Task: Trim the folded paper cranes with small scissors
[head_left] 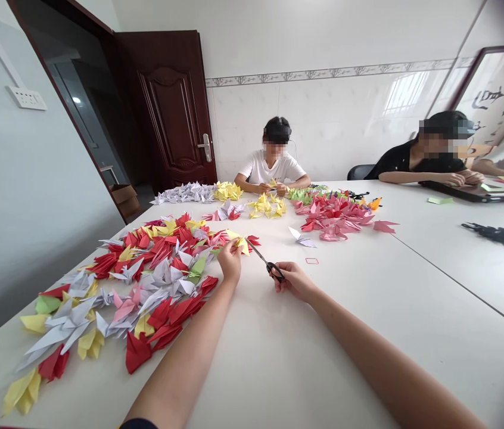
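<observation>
Pinching a yellow paper crane (pixel 245 246) between the thumb and fingers of the left hand (pixel 230 261), over the middle of the tabletop (pixel 252 369). Grasping scissors (pixel 274 272) by the black handles with the fingers of the right hand (pixel 294 280). Aiming the blades left and toward the far side, at the right edge of the yellow paper crane; being unable to tell contact from a narrow gap there. Reaching both bare forearms in from the near side, well apart at the near edge and drawing close at the hands. Having a large mixed pile (pixel 169 253) of red, white, yellow, green and pink folded paper just left of the left hand, spreading toward the near left. Showing a lone white crane (pixel 303 239) beyond the right hand, and near it a small red outline (pixel 311 261). Facing white cranes (pixel 184 192) and yellow cranes (pixel 228 190) at the far left, and a pink and red heap (pixel 335 215) at the far right. Facing also a person in a white top (pixel 270 168) across the far edge, and farther right a person in black (pixel 395 161) leaning over a dark board (pixel 457 192), beyond a black bundle (pixel 500 236).
</observation>
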Demonstrator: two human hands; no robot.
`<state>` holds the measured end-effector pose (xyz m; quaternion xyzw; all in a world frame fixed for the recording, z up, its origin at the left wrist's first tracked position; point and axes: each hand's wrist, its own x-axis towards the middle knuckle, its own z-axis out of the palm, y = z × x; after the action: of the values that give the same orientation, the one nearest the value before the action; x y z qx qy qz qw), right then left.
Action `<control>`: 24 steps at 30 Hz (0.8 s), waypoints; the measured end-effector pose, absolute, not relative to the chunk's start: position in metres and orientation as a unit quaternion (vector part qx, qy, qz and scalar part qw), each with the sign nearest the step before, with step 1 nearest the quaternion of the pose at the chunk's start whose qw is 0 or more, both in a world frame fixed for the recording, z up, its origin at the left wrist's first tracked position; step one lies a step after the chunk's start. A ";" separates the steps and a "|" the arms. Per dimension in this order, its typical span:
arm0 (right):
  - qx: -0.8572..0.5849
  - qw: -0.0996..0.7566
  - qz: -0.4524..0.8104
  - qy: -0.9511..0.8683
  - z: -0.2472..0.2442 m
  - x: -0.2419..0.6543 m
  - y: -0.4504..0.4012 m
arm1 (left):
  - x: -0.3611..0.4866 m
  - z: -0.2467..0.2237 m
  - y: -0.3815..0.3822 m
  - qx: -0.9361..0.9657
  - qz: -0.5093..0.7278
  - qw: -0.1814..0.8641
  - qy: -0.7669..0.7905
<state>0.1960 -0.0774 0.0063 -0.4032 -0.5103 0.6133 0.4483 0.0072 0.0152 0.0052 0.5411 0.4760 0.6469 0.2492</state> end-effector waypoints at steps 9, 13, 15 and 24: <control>-0.387 0.413 0.636 -0.525 0.011 0.195 -0.081 | 0.010 0.003 0.012 0.557 0.670 0.284 0.400; -0.390 0.410 0.632 -0.529 0.011 0.196 -0.082 | 0.010 0.003 0.012 0.559 0.680 0.260 0.397; -0.387 0.409 0.634 -0.531 0.011 0.196 -0.082 | 0.011 0.003 0.012 0.555 0.683 0.255 0.402; -0.381 0.409 0.640 -0.528 0.009 0.197 -0.080 | 0.010 0.001 0.014 0.571 0.681 0.221 0.402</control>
<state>0.1974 -0.0800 0.0093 -0.3805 -0.5277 0.6402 0.4085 0.0100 0.0135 0.0014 0.5707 0.4017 0.6812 0.2212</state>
